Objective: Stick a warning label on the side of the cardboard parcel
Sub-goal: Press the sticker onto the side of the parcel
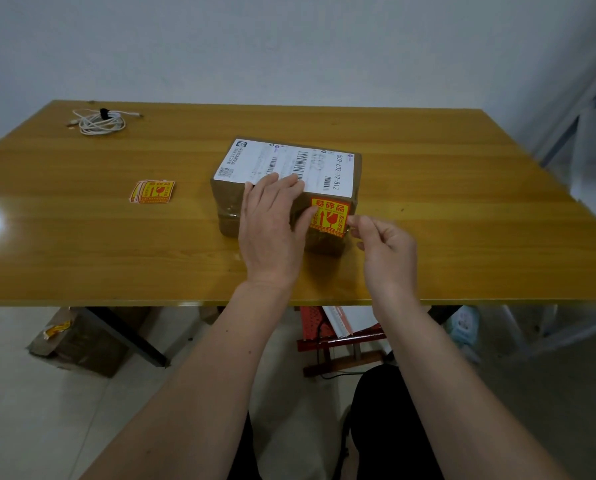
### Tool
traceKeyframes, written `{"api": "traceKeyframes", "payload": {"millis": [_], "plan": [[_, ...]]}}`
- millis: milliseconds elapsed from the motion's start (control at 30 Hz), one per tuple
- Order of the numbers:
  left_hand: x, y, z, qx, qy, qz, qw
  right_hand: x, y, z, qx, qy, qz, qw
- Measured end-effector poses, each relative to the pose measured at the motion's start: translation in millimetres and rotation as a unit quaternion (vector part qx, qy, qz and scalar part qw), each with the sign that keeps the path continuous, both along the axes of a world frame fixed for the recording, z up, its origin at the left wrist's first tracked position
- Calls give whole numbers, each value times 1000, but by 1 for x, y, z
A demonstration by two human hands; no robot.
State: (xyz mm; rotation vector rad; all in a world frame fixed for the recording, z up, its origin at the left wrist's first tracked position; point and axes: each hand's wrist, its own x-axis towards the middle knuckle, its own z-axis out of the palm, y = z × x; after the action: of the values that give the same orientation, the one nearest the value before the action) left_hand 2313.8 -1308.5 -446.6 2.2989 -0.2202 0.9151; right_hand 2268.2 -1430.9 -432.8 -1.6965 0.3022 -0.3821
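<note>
Warning label (pixel 329 217): red and yellow, lying against the near side of the cardboard parcel (pixel 286 188), toward its right end, just under the top edge. Appears flat on the surface, though full adhesion along the right edge cannot be confirmed from the head view.

Cardboard parcel: brown, taped, resting near the middle of the wooden table (pixel 463 202); white shipping sheet (pixel 286 166) with barcodes covering the top face.

Left hand (pixel 270 226): spread flat over the parcel's near top edge, fingers on the shipping sheet, thumb reaching across to the label's left margin. Nothing gripped; pressing only.

Right hand (pixel 385 249): loosely curled, thumb and forefinger pinched together at the label's right edge, by the parcel's corner. Whether a sliver of backing or the label corner sits in the pinch: cannot tell.

Stack of spare labels (pixel 153 191): on the table, well left of the parcel.

White cable (pixel 99 121): coiled at the far left corner.
</note>
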Motion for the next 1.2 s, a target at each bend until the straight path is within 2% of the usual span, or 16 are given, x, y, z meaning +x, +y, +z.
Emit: {"api": "traceKeyframes", "payload": {"millis": [67, 200, 300, 367, 500, 667, 833, 1000, 1200], "plan": [[0, 0, 0, -2, 2, 0, 1000, -3, 3, -1, 7, 1, -12, 1000], [-1, 0, 0, -4, 6, -1, 1000, -4, -2, 2, 49, -15, -105, 993], [0, 0, 0, 0, 4, -2, 1000, 2, -11, 10, -113, -38, -38, 992], [0, 0, 0, 3, 1, 0, 1000, 13, -13, 14, -223, -36, 37, 973], [-1, 1, -1, 12, 1, -1, 1000, 30, -15, 23, -303, 7, 90, 949], [-1, 2, 2, 19, 9, -3, 1000, 38, -25, 25, -296, -10, 77, 952], [-2, 2, 2, 12, 12, -2, 1000, 36, -34, 26, -279, -4, 129, 951], [-2, 2, 1, 16, 8, -3, 1000, 34, -27, 18, -303, -34, 95, 948], [-2, 6, 1, 45, 11, -10, 999, 32, -37, 10, -349, -35, 140, 926]]}}
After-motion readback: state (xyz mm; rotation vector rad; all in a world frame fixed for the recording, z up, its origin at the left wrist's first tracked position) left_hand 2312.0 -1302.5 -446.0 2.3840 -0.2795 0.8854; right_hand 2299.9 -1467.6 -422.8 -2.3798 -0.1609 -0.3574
